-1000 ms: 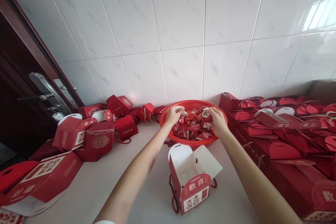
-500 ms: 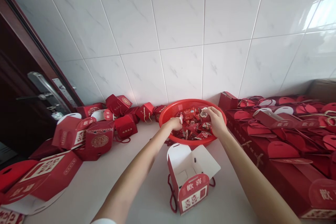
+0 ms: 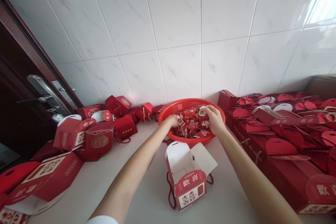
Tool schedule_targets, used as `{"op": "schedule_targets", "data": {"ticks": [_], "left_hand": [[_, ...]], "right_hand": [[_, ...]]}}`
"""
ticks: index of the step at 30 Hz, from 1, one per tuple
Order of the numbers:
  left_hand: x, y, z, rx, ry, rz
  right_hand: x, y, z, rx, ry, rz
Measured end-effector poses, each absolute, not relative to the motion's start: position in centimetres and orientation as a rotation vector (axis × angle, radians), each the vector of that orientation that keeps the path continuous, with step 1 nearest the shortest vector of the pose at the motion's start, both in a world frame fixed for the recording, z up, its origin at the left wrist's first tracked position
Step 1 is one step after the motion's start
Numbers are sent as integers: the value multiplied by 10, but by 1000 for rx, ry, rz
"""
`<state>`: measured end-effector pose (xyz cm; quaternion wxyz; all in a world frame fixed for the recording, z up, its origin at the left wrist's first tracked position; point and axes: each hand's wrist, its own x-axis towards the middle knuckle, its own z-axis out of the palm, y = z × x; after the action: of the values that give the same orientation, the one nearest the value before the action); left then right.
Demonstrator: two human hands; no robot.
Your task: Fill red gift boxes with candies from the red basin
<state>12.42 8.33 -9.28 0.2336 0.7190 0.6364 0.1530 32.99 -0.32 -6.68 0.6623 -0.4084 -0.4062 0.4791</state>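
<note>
A red plastic basket (image 3: 193,141) stands against the wall, holding many small red wrapped packets (image 3: 193,126). At its left side my left hand (image 3: 172,121) reaches over the rim, fingers closed on a small red-and-white packet (image 3: 180,121). My right hand (image 3: 214,117) is over the right side, its fingers pinching a dark red packet with a pale round label (image 3: 202,111). In front of the basket sits an open red gift box (image 3: 191,190) with white inner flaps raised and a red cord handle; its visible inside shows bare white card.
Several red boxes (image 3: 98,140) lie piled at the left, beside a dark door with a metal handle (image 3: 46,92). Rows of closed red boxes (image 3: 283,147) fill the right. A tiled wall (image 3: 181,70) rises behind.
My left hand has shifted slightly left, and the packet at its fingers shows more clearly. My right hand remains at the labelled packet. The view has shifted a little.
</note>
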Motion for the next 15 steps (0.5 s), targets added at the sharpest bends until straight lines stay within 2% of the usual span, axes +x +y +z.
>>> {"op": "schedule_targets", "data": {"ticks": [4, 12, 15], "left_hand": [[133, 72, -81, 1960, 1774, 444], [138, 60, -67, 2018, 1780, 871], [141, 55, -67, 2103, 1541, 696]], "right_hand": [[330, -3, -67, -924, -927, 1089], [330, -2, -67, -929, -960, 1086], [330, -4, -66, -916, -935, 1102]]}}
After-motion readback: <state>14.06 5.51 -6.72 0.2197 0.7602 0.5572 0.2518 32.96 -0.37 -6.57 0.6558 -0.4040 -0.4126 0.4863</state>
